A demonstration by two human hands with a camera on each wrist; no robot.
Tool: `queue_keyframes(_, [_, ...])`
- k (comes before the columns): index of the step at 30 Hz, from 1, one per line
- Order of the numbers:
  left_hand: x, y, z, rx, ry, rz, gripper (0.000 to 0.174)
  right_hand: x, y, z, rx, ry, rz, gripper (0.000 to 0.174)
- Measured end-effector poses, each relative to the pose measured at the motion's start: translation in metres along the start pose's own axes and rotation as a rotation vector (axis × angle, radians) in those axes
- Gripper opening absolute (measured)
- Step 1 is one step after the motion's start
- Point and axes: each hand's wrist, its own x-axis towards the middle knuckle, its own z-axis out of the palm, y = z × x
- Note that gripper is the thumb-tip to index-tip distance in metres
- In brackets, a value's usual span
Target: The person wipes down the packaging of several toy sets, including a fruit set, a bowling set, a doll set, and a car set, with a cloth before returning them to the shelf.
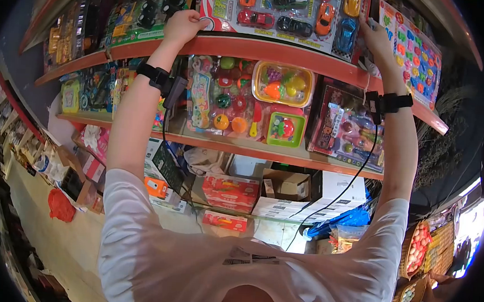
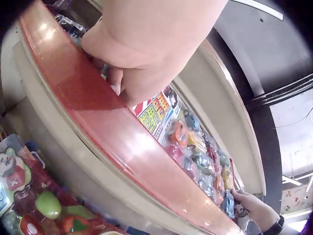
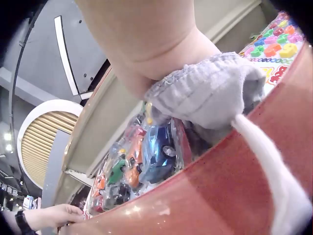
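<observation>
A flat boxed set of toy cars lies on the upper shelf, also visible in the left wrist view and the right wrist view. At its left edge, my left hand pinches the near corner with curled fingers; the right wrist view shows this hand too. My right hand is at the box's right edge, thumb side against it, with a grey cloth bunched under the palm. A white strip hangs from the cloth over the red shelf edge. The right fingertips are mostly hidden.
The red shelf edge runs below both hands. An alphabet toy board stands to the right, other packaged toys to the left. Plastic food sets fill the shelf below, with cartons under it. Wrist-camera cables hang down in front.
</observation>
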Motion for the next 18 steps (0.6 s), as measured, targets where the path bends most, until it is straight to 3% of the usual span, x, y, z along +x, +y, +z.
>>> queue_keyframes(2, [0.002,-0.009,0.006,0.046,-0.023,-0.010,0.032,-0.005,0.004,0.004,-0.115,0.073,-0.032,0.056])
queue_keyframes(5, [0.005,-0.016,0.012,0.086,-0.047,-0.023,0.035,-0.013,-0.001,0.006,0.058,0.024,0.004,0.053])
queue_keyframes(9, [-0.001,-0.001,0.002,0.229,-0.083,-0.033,0.036,0.000,0.013,0.006,-0.050,0.017,-0.064,0.053])
queue_keyframes(12, [0.002,-0.001,-0.002,0.166,-0.184,-0.061,0.039,0.004,0.018,0.004,-0.113,0.036,-0.090,0.052])
queue_keyframes(17, [-0.005,-0.011,0.004,0.182,-0.057,-0.010,0.034,0.010,0.027,-0.012,-0.026,0.018,-0.053,0.050])
queue_keyframes(18, [-0.013,-0.004,0.002,0.181,0.021,-0.017,0.032,0.004,0.020,-0.017,-0.011,0.089,-0.105,0.046])
